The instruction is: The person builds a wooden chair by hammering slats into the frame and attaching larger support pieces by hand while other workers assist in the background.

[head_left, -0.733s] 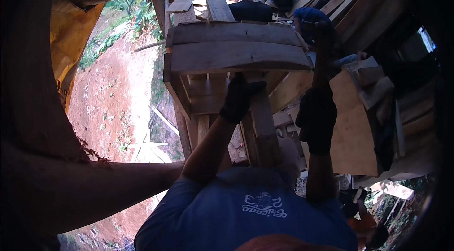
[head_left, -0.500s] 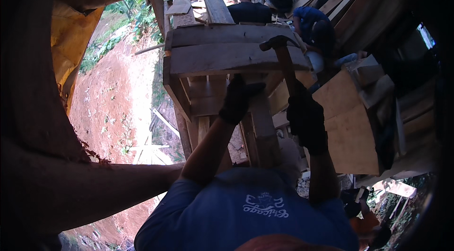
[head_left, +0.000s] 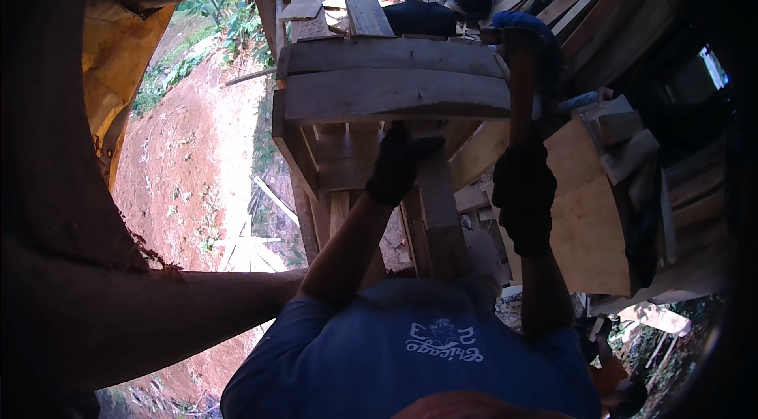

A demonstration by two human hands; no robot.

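A wooden frame stands before me, with two wide boards along its top. My left hand (head_left: pixel 397 166), in a dark glove, is at the near edge of the nearer board (head_left: pixel 395 94). Its fingertips reach under that edge and its thumb points right; it seems to grip the board, though the dark hides part of the fingers. My right hand (head_left: pixel 524 190), also gloved, is closed round the handle of a hammer (head_left: pixel 521 91). The hammer stands upright, its head beyond the board's right end and apart from the wood. An upright post (head_left: pixel 438 210) is below my left hand.
Planks (head_left: pixel 363 5) extend from the frame's far side. Several people work beyond it, one in dark clothes (head_left: pixel 414 13) close behind the boards. A wooden panel (head_left: pixel 580 206) stands at the right. A thick pole (head_left: pixel 205 316) crosses at lower left, above sloping red soil (head_left: pixel 181 174).
The hammer has swung up and to the right, away from the boards, with my right hand shifting slightly right. My left hand has stayed at the board's edge.
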